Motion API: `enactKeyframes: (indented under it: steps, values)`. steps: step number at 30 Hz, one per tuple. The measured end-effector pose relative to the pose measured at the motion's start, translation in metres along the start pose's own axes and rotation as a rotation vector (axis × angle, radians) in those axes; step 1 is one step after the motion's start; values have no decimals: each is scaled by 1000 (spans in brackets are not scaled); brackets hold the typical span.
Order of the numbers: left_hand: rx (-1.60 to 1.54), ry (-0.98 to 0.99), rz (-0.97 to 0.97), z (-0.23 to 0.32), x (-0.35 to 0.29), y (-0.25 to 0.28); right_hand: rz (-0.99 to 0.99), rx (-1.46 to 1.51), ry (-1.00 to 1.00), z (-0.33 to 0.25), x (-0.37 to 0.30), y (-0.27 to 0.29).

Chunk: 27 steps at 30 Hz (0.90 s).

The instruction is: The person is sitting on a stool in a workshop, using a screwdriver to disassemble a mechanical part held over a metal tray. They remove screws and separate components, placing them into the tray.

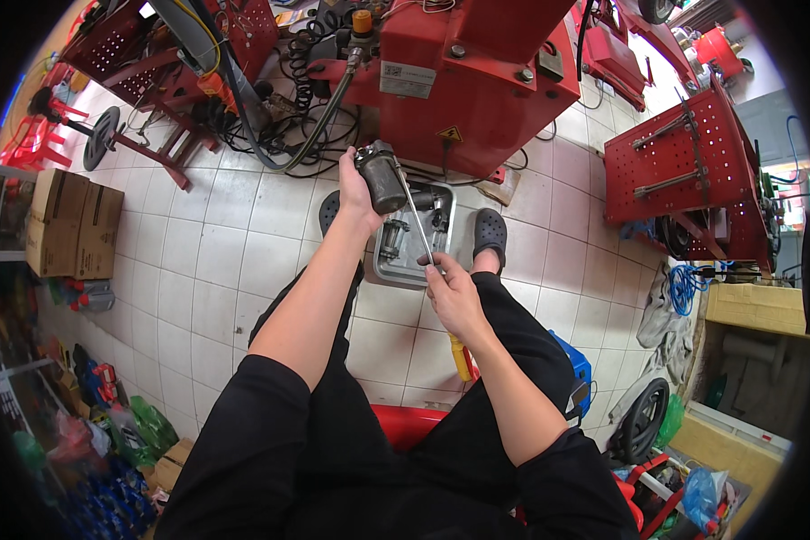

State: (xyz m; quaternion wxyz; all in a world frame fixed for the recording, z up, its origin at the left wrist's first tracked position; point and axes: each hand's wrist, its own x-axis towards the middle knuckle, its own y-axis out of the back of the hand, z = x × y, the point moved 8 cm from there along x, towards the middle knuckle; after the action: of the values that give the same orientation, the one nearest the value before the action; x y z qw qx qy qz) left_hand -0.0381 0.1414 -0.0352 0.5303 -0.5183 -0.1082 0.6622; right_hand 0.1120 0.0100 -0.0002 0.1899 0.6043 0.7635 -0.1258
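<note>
My left hand (360, 191) is wrapped round a dark cylindrical metal part (385, 184) with a cast, bracketed top end, held above the tray. My right hand (454, 295) closes on a long slim metal tool (419, 216), whose far end reaches the top of that part. Its tip is too small to make out. A yellow handle (460, 358) shows below my right wrist; whether it belongs to the tool, I cannot tell. Under my hands, a grey metal tray (403, 275) lies on the floor between my feet, with several dark metal parts (392, 238) in it.
A big red machine (477, 99) stands just ahead, with hoses and cables (288, 162) to its left. Cardboard boxes (72, 225) are stacked at the left. On the right are a red perforated tool stand (693, 162), a blue coiled hose (684, 288) and a black tyre (643, 418).
</note>
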Motion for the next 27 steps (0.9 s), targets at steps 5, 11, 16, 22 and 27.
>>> enactKeyframes:
  steps: [5, 11, 16, 22, 27]
  values:
    - [-28, -54, -67, 2, 1, -6, 10, -22, -4, -3, -1, 1]
    - [12, -86, -58, 4, 2, -4, 10, -37, 5, 3, 4, 1]
    - [24, -107, -53, 4, 1, -6, 29, -59, -2, 2, 4, 3]
    - [35, -120, -51, 5, 0, -5, 44, -154, -23, -2, 1, 6]
    - [74, -140, -32, 5, -3, -7, 47, -195, -65, -4, -1, 8]
